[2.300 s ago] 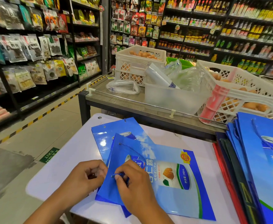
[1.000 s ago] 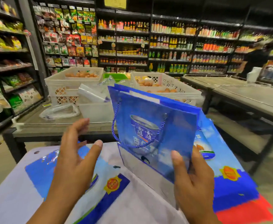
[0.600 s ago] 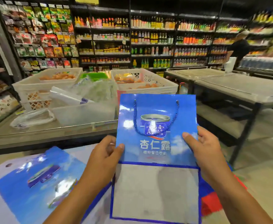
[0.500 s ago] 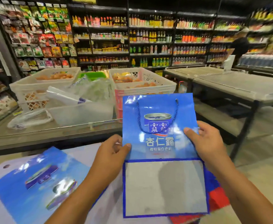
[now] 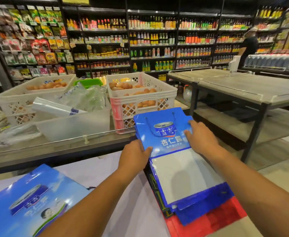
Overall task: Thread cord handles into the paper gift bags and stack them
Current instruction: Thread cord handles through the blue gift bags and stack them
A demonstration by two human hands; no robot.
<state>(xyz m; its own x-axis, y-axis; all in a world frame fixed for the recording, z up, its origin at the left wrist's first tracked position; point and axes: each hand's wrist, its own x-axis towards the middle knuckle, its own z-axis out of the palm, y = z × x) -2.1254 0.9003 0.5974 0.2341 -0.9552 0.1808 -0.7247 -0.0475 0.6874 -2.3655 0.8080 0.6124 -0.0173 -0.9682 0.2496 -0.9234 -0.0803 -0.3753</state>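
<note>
A flat blue paper gift bag (image 5: 164, 134) with a dark blue cord handle (image 5: 159, 124) and a white folded bottom panel lies on top of a stack of blue and red flattened bags (image 5: 208, 212) at the right edge of the white table (image 5: 123, 194). The left hand (image 5: 133, 156) grips the bag's left edge, thumb on its printed face. The right hand (image 5: 200, 139) rests on its right side with fingers spread flat. Another blue printed bag (image 5: 29, 202) lies at the table's near left corner. Behind the table, a grey shelf carries white plastic crates of brown eggs (image 5: 140, 98).
</note>
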